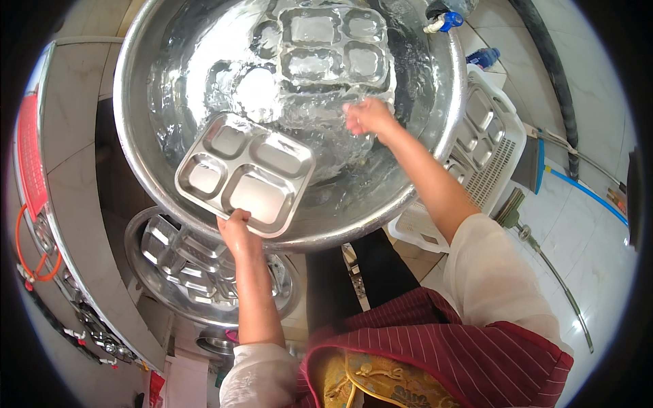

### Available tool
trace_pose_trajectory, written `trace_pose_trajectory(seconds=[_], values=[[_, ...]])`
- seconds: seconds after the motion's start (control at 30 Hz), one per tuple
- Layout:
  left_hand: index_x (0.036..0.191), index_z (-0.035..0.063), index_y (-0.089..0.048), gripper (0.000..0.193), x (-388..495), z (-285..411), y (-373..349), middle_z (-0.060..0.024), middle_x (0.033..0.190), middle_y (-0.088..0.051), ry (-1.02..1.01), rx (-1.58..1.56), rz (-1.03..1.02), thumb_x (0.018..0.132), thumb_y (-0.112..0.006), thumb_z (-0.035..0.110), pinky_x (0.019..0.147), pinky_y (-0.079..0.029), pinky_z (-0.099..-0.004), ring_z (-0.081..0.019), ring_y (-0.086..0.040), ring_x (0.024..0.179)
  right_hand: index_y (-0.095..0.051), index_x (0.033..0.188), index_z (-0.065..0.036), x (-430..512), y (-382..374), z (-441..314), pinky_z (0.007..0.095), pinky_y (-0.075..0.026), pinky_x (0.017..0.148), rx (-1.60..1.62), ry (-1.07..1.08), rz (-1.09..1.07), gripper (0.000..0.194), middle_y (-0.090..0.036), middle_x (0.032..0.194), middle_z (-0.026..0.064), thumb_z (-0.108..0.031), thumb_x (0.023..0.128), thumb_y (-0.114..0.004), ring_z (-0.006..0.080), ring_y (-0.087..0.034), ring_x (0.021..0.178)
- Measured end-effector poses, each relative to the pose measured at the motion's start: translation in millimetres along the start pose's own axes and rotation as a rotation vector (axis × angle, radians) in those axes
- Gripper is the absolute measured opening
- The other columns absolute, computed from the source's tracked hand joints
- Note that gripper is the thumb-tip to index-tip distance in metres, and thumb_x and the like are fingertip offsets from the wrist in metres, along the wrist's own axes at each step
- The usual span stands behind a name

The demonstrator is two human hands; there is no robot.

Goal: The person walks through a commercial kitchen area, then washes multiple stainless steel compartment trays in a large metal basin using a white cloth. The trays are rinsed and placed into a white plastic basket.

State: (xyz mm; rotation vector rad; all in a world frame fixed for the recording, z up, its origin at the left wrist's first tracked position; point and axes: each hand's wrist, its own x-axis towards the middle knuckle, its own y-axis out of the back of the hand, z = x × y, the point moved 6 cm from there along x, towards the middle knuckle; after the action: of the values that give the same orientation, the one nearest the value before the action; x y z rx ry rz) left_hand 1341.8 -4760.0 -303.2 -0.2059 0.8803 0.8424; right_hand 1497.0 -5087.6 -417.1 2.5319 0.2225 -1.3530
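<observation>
My left hand (239,233) grips the near edge of a four-compartment stainless steel tray (246,174), which is tilted over the near left part of a large round metal basin (133,148). Bright, rippling water fills the basin. My right hand (368,118), slightly blurred, is at the water with its fingers curled; whether it holds anything cannot be told. Just beyond it, another compartment tray (334,46) lies under the water, and further shapes beside it are distorted by ripples.
A smaller metal basin (133,265) with several trays stands below left. At right are a white plastic basket (516,137) holding trays, a squeegee (541,158), a long-handled tool (556,275) and a black hose (558,81). A blue-handled tap (449,21) is at the basin's far right rim.
</observation>
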Motion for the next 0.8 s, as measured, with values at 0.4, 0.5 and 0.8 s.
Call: trace_pose_trajectory(seconds=[0.4, 0.5, 0.8], values=[[0.111, -0.0051, -0.049, 0.048, -2.6, -4.6, 34.1, -0.0136, 0.1, -0.057, 0.054, 0.074, -0.038, 0.064, -0.042, -0.012, 0.071, -0.047, -0.0313, -0.0242, -0.058, 0.082, -0.044, 0.102, 0.007, 86.9, -49.6, -24.2, 0.044, -0.055, 0.067, 1.085, -0.181, 0.195, 0.025, -0.053, 0.09, 0.0194, -0.014, 0.09, -0.049, 0.0307, -0.059, 0.076], [0.111, -0.0045, -0.051, 0.047, -3.8, -7.4, 35.7, -0.0124, 0.099, -0.059, 0.098, 0.094, -0.083, 0.065, -0.043, -0.011, 0.074, -0.047, -0.0308, -0.0229, -0.059, 0.083, -0.044, 0.1, 0.006, 38.6, -36.2, -18.8, 0.0443, -0.054, 0.073, 1.062, -0.053, 0.167, 0.021, -0.049, 0.095, 0.0165, -0.01, 0.089, -0.049, 0.0301, -0.057, 0.082], [0.115, 0.0012, -0.053, 0.033, 4.9, -11.3, 24.5, -0.0093, 0.104, -0.061, 0.274, 0.108, -0.325, 0.09, -0.054, 0.022, 0.079, -0.048, -0.0327, -0.0187, -0.06, 0.089, -0.043, 0.104, -0.002, -104.6, -31.9, -1.0, 0.0379, -0.051, 0.078, 0.649, -0.117, -0.366, 0.02, -0.057, 0.103, 0.0107, -0.011, 0.088, -0.051, 0.0209, -0.059, 0.096]])
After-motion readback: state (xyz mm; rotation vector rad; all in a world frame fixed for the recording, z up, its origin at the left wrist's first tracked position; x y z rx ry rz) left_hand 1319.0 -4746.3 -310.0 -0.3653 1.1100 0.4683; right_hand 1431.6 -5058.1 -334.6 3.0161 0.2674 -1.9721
